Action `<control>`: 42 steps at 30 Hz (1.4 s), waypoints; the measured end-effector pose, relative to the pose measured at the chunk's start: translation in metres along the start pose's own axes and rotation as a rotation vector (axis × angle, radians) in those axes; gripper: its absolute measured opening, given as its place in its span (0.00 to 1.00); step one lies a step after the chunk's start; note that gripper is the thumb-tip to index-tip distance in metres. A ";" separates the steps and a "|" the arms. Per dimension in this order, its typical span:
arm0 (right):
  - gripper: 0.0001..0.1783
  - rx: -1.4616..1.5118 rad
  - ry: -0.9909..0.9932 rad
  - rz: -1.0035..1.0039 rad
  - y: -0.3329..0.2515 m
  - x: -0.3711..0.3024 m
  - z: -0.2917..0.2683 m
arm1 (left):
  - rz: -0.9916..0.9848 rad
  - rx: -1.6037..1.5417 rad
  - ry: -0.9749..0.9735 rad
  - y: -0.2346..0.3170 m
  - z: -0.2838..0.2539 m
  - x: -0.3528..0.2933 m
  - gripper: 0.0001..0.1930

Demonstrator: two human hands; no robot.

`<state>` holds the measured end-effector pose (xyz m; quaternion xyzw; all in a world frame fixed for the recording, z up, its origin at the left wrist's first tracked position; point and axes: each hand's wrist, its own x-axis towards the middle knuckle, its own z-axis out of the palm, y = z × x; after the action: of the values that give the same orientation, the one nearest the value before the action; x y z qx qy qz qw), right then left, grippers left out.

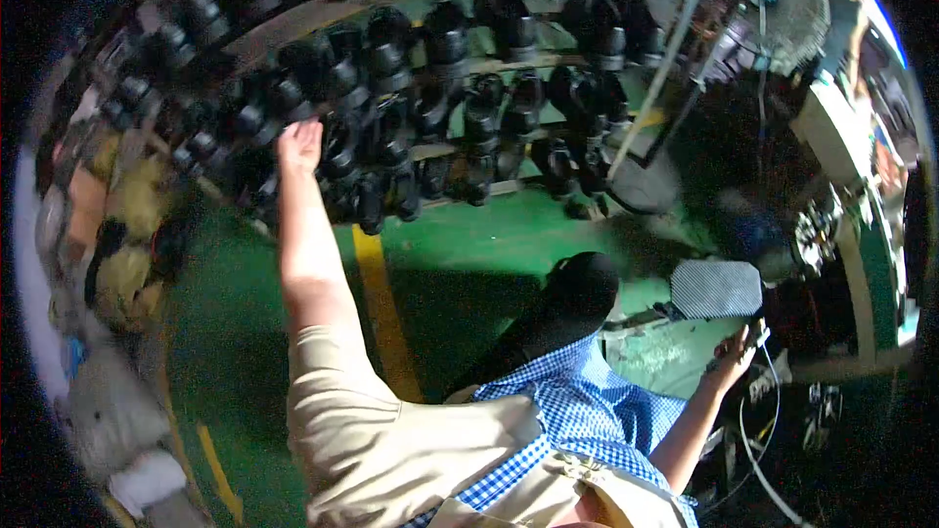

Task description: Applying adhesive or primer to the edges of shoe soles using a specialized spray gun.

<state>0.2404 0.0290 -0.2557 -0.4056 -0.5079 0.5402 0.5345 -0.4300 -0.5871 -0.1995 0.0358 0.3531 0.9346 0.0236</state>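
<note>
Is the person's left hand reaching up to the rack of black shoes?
Yes: the left hand is stretched out against the black shoes on the rack, fingers open.

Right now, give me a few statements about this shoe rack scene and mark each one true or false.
1. The left hand reaches up to the black shoes on the rack. True.
2. The floor is red. False: it is green with a yellow line.
3. The right hand is by a tool with a grid-patterned head. True.
4. The shoes on the rack are white. False: they are black.
5. The person's sleeve is beige. True.
</note>
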 end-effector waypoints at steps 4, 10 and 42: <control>0.26 -0.128 0.013 -0.078 0.005 -0.004 0.000 | 0.079 -0.198 0.217 -0.056 0.017 0.021 0.13; 0.26 -0.204 -0.064 -0.025 0.017 -0.008 0.003 | 0.139 -0.158 0.102 -0.059 0.003 0.037 0.13; 0.28 -0.344 -0.040 -0.108 0.010 -0.011 0.003 | -0.100 1.211 -0.454 -0.330 0.061 -0.190 0.17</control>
<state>0.2370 0.0192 -0.2664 -0.4523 -0.6245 0.4239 0.4751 -0.2294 -0.3128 -0.3817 0.2231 0.8052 0.5368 0.1168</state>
